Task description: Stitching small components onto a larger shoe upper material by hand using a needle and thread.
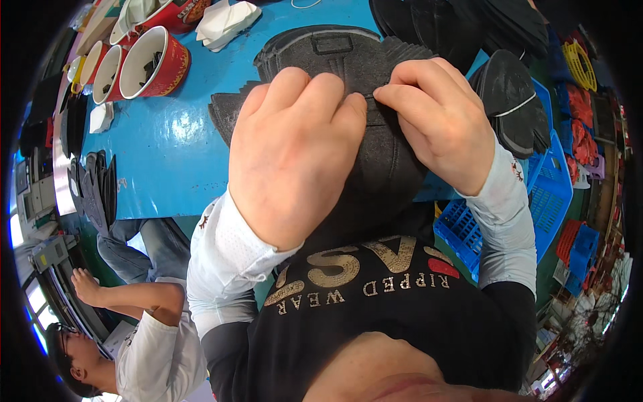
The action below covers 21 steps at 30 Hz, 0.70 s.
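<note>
Panels point(355, 63) of dark grey cloth lay in a fanned pile at the near edge of the blue table point(181, 147), straight in front of the wearer, with 2 hands over them. From my remote seat I saw the left hand point(295, 144) arched across the left part of the pile, thumb near a crosswise seam point(380, 124); its other fingertips were hidden, so I could not tell what it gripped. On the right hand point(442, 117), finger and thumb were together just beyond that seam, though I could not tell whether cloth lay between the tips. I judged that such close work wanted both thumbs level, a light, even pull, and a pinch near the seam rather than out in loose cloth. Too hard a tug, I thought, could skew the fanned layers, so the heel of the left hand belonged low, as a weight. With a tied bundle point(512, 80) near the right wrist, I reckoned that elbow was better tucked in than swung wide.
</note>
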Tool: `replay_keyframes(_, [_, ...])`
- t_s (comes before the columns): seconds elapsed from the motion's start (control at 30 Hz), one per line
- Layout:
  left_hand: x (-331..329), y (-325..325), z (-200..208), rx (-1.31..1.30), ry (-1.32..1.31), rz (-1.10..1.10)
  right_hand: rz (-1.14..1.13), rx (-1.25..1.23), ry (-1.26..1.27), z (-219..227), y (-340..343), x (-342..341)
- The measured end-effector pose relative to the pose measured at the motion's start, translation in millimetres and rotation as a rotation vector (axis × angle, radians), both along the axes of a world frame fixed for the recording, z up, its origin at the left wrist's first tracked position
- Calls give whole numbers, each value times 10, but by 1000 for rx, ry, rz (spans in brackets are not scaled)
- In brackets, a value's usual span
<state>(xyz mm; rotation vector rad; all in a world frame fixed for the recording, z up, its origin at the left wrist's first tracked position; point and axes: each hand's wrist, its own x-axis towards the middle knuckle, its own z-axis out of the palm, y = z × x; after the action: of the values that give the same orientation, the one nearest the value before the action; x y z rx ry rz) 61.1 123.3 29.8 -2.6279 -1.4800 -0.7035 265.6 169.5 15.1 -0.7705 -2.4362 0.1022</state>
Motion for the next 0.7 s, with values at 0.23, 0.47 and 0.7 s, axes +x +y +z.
replay_keyframes(0.23, [-61, -111, 39, -10, -110, -28, -160, -17, 294, -70, -157, 152])
replay_keyframes(0.47, [-14, -685, -130, -368, -1200, -265, 201, -542, 745, 22, -809, -180])
replay_keyframes(0.7, [-27, -830, -228, -213, -1159, -236, 190, -620, 719, -7, -956, -252])
